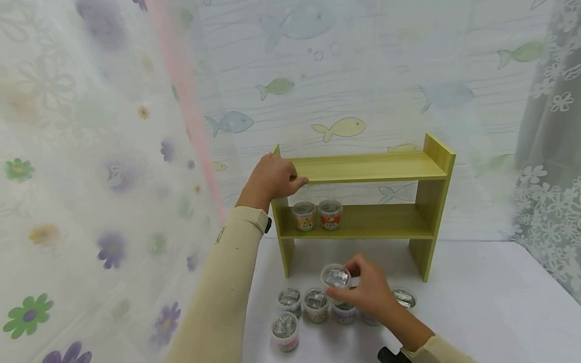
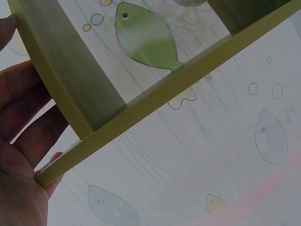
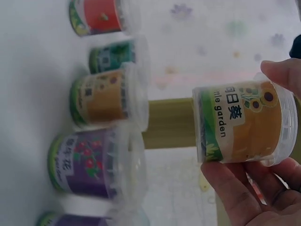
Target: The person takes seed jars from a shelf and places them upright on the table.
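Observation:
My left hand (image 1: pixel 271 178) grips the upper left corner of a yellow-green wooden shelf (image 1: pixel 362 168). In the left wrist view, its fingers (image 2: pixel 40 134) pass around the shelf's edge. My right hand (image 1: pixel 373 289) holds a clear lidded plastic cup (image 3: pixel 242 123) between thumb and fingers, raised off the table in front of the shelf. The cup's orange label shows sunflowers and "little garden". Below it stand similar cups, among them a purple-labelled cup (image 3: pixel 87 162) and an orange-labelled cup (image 3: pixel 101 98). My right hand and its cup partly hide some of them in the head view.
Two cups, one orange-labelled (image 1: pixel 304 217) and one red-labelled (image 1: pixel 330 215), stand at the left of the middle board. A pink-labelled cup (image 1: pixel 284 332) sits nearest me on the white table (image 1: pixel 491 302). Patterned curtains (image 1: pixel 103 182) hang behind and at both sides.

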A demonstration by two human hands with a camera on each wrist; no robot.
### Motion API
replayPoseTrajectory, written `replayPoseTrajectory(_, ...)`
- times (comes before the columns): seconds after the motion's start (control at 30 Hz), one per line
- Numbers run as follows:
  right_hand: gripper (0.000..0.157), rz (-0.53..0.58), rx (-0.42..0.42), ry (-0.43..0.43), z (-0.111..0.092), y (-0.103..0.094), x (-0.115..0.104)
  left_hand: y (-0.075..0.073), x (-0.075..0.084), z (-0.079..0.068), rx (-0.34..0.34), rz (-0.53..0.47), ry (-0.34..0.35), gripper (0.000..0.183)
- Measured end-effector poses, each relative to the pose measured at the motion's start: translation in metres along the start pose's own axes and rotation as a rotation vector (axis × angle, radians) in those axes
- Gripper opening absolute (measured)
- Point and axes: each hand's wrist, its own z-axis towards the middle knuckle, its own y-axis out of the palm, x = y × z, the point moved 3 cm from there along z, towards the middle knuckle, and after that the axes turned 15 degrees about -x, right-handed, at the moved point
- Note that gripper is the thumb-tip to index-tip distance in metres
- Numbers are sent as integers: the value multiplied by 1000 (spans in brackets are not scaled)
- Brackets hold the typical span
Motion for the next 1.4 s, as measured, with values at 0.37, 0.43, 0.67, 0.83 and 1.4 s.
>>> replayPoseTrajectory(0.37, 59, 35, -34, 14, -12, 27, 3, -2, 1, 1, 6, -1, -3, 65)
replayPoseTrajectory(0.43, 59, 49, -44, -4, -15, 32, 3, -2, 1, 1, 2, -2, -5, 64)
replayPoseTrajectory(0.67, 59, 25, -58, -65, -22, 50, 5, -3, 1, 1, -10, -14, -6, 63)
replayPoseTrajectory(0.83, 59, -8, -73, -65, -27, 60, 7, -2, 1, 1, -11, -11, -12, 64)
replayPoseTrajectory(1.4, 63, 12, -166, -96, -36, 89, 21, -2, 1, 1, -21, -9, -4, 64)
